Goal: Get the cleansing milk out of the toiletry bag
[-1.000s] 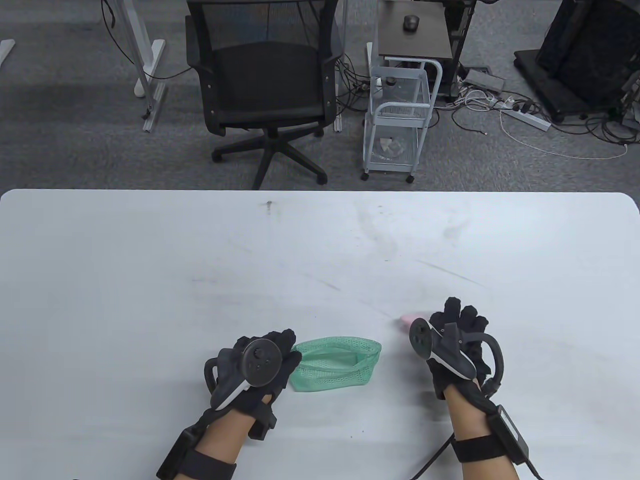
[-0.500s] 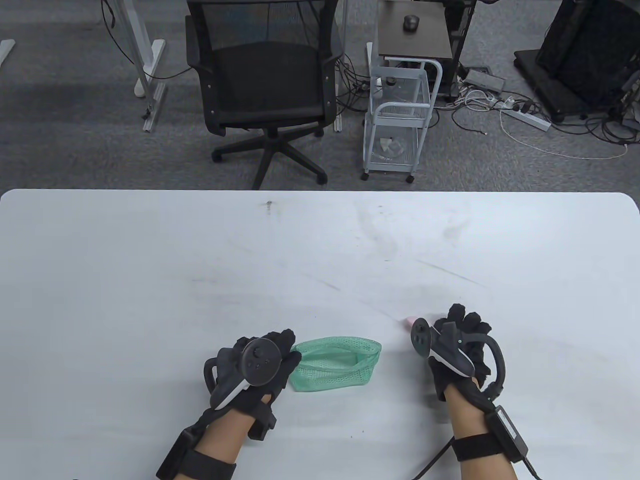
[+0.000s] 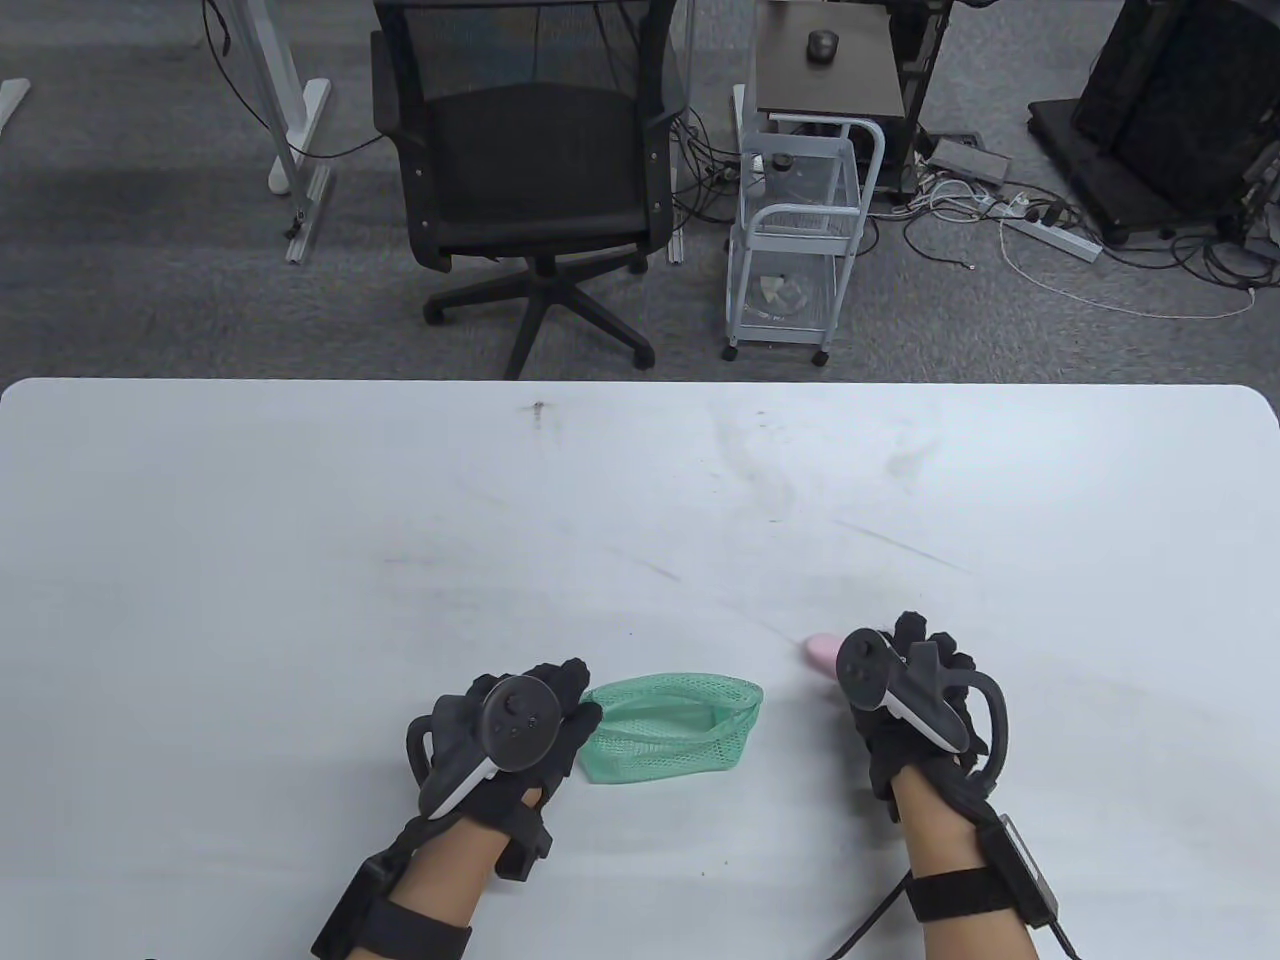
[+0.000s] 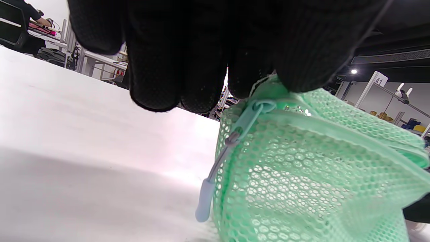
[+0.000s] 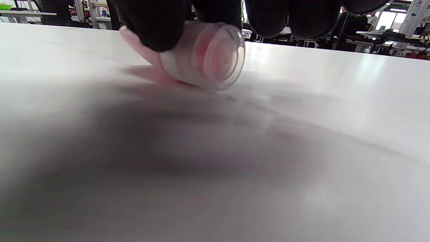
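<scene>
Broadly, the white worktop (image 3: 640, 480) fills the lower part of the table view, scuffed with faint grey marks. Beyond its far edge stand a black mesh office chair (image 3: 530, 170) and, to the chair's right, a small white wire trolley (image 3: 795, 240) on the grey carpet.

Taking the green mesh toiletry bag (image 3: 670, 728) as the landmark: it lies near the worktop's near edge, a little left of centre, with its mouth gaping open toward the right.

The left hand (image 3: 510, 740) is at the bag's left end. In the left wrist view its gloved fingers (image 4: 178, 60) pinch the top of the bag's zipped edge just above the pale blue zip pull (image 4: 231, 148), which hangs down the mesh side to the worktop.

The right hand (image 3: 905, 700) is well apart from the bag, to its right. It holds the pink cleansing milk (image 3: 822, 650) bottle, which lies on its side outside the bag; the pink end sticks out from under the hand toward the bag. In the right wrist view, the gloved fingers (image 5: 161, 20) curl over the top of the cleansing milk (image 5: 198, 53), whose clear cap faces the camera and whose lower side touches the worktop. Whether the grip is firm or the fingers merely rest on the bottle, I cannot tell.
</scene>
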Action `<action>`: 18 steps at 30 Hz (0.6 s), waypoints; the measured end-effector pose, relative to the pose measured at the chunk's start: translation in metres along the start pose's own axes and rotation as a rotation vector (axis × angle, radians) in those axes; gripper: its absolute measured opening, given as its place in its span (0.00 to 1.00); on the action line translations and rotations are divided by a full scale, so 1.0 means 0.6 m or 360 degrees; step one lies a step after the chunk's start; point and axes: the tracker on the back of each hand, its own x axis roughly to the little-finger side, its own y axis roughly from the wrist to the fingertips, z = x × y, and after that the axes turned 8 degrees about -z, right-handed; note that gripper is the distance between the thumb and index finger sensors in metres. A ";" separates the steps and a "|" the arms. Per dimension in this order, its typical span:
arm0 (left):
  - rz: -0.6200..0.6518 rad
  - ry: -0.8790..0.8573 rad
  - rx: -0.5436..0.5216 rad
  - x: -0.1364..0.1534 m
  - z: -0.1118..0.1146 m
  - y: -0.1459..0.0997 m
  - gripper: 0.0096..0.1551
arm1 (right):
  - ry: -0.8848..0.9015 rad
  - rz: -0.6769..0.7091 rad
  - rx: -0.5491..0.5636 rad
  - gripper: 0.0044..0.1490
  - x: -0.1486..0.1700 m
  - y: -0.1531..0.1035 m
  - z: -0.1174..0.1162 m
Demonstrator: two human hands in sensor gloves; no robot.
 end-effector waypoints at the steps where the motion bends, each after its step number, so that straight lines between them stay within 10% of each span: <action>1: 0.0000 -0.0001 0.0001 0.000 0.000 0.000 0.31 | -0.0002 -0.0001 -0.0004 0.38 0.000 0.000 0.000; 18: -0.0002 -0.0003 0.0004 0.001 0.000 0.000 0.31 | 0.0016 0.0059 0.0008 0.37 -0.006 -0.003 0.007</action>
